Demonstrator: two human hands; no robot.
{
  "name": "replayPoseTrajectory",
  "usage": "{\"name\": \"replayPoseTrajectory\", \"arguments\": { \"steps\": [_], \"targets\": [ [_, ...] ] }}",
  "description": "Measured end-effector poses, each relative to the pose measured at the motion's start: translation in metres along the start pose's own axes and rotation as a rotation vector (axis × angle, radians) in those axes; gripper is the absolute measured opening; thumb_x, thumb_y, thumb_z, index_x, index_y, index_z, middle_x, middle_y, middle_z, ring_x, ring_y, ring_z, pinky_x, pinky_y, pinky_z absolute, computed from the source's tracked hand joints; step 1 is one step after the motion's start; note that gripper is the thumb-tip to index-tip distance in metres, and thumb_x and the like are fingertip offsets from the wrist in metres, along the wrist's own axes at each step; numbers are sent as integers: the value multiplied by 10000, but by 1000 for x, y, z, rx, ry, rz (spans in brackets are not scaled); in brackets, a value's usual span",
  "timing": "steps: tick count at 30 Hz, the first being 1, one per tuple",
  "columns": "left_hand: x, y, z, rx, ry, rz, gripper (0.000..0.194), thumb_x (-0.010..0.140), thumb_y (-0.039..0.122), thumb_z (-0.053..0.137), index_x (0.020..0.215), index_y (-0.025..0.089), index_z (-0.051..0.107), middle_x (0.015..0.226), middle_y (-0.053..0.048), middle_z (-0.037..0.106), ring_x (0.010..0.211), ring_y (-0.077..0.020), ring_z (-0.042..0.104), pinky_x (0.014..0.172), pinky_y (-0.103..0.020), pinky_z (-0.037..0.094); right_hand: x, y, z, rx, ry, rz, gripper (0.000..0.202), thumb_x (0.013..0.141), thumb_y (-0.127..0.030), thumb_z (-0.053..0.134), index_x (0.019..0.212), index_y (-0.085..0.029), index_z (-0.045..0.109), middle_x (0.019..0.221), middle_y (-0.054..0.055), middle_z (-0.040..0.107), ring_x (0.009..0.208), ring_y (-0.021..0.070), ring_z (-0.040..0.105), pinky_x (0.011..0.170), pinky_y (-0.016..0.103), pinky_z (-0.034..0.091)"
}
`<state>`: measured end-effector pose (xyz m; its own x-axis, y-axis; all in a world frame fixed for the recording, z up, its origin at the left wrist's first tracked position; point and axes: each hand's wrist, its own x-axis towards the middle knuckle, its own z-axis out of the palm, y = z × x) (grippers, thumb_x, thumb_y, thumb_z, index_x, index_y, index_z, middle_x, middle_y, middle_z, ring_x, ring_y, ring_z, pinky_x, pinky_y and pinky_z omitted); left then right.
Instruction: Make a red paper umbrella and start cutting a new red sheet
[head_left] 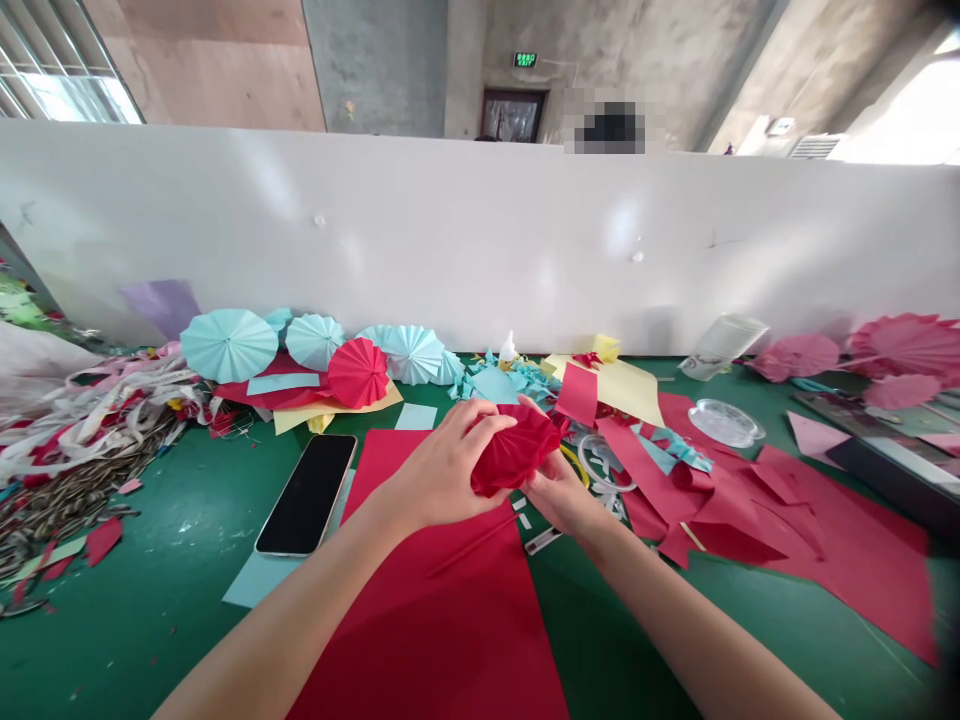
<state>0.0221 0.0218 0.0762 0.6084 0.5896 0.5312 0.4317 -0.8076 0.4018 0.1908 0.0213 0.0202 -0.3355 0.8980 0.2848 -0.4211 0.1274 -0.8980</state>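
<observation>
Between my hands is a red pleated paper rosette, raised above a large red paper sheet. My left hand grips its left side, fingers curled over the top. From the right, my right hand holds the rosette's lower right edge; some of its fingers are hidden behind the paper. A thin red stick lies on the sheet under the rosette. Left of the sheet rests a black-screened phone, partly on light blue paper.
Light blue paper fans and a red fan line the back by a white partition. Tangled ribbons and wires pile at left. Red paper scraps, a clear plastic dish and a plastic cup are at right.
</observation>
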Motion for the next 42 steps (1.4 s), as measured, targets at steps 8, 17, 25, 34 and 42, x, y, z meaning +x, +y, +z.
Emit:
{"name": "replayPoseTrajectory", "arguments": {
  "steps": [8, 17, 25, 34, 42],
  "targets": [
    [-1, -4, 2, 44, -30, 45, 510, 738, 297, 577, 1196, 192, 380, 1199, -126, 453, 1121, -260, 426, 899, -401, 424, -3, -2, 3, -50, -48, 39, 804, 646, -462, 678, 1324, -340, 261, 1375, 35, 342, 1251, 217, 332, 1023, 424, 288],
    [-2, -6, 4, 212, -108, 144, 497, 791, 280, 526, 1253, 179, 372, 1244, -124, 458, 1167, -265, 398, 959, -423, 365, -6, -8, 5, 14, -48, 53, 583, 765, -565, 478, 1285, -354, 322, 1345, 25, 369, 1201, 213, 396, 941, 423, 374],
    [0, -4, 3, 212, -106, 190, 530, 796, 279, 518, 1283, 181, 333, 1274, -122, 439, 1214, -257, 347, 995, -418, 324, -7, -11, 6, -46, 22, 15, 614, 757, -632, 400, 1282, -327, 307, 1323, 50, 404, 1209, 230, 391, 949, 418, 367],
    [1, -1, -9, 78, -97, 249, 640, 732, 458, 551, 1268, 165, 358, 1299, -141, 424, 1236, -276, 329, 1025, -445, 269, -4, -20, 12, -166, 92, -6, 670, 754, -621, 361, 1323, -337, 153, 1369, 31, 354, 1241, 215, 357, 963, 421, 367],
    [0, 0, -10, 136, -103, 245, 480, 784, 344, 477, 1212, 128, 463, 1247, -144, 492, 1218, -261, 358, 1013, -447, 285, -5, -21, 16, -93, 86, -15, 723, 722, -592, 433, 1323, -304, 155, 1361, 48, 371, 1236, 206, 365, 990, 396, 338]
  ]
}}
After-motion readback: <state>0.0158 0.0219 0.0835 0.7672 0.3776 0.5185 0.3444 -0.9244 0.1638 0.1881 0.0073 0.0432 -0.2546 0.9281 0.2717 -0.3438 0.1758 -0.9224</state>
